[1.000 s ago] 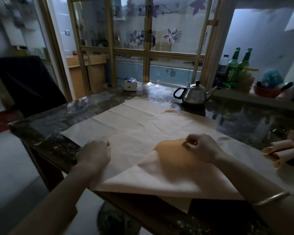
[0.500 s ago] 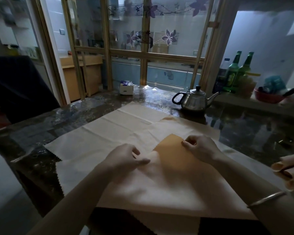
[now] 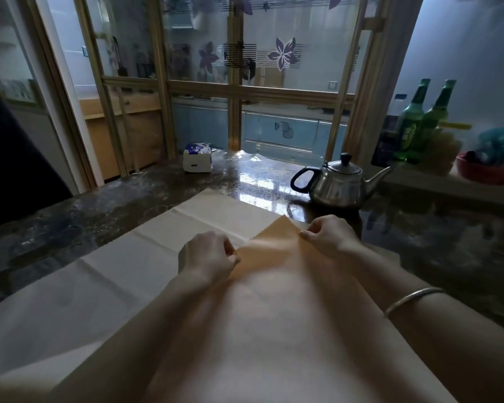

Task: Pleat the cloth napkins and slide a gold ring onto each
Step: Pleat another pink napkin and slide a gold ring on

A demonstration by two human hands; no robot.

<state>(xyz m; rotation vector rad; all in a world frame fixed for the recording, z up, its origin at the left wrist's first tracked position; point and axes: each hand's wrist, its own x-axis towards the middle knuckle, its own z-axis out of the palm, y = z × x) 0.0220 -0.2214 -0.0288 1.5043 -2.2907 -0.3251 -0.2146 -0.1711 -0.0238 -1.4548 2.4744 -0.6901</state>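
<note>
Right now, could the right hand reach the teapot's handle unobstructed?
Probably yes: only table lies between the right hand and the teapot, though it pinches the tan napkin and must release that first.

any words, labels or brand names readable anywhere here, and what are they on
Nothing here is legible.
Green bottles: pale label print, too blurred to read.
White box: blue print, too blurred to read.
Orange napkin, teapot: no writing visible.
</note>
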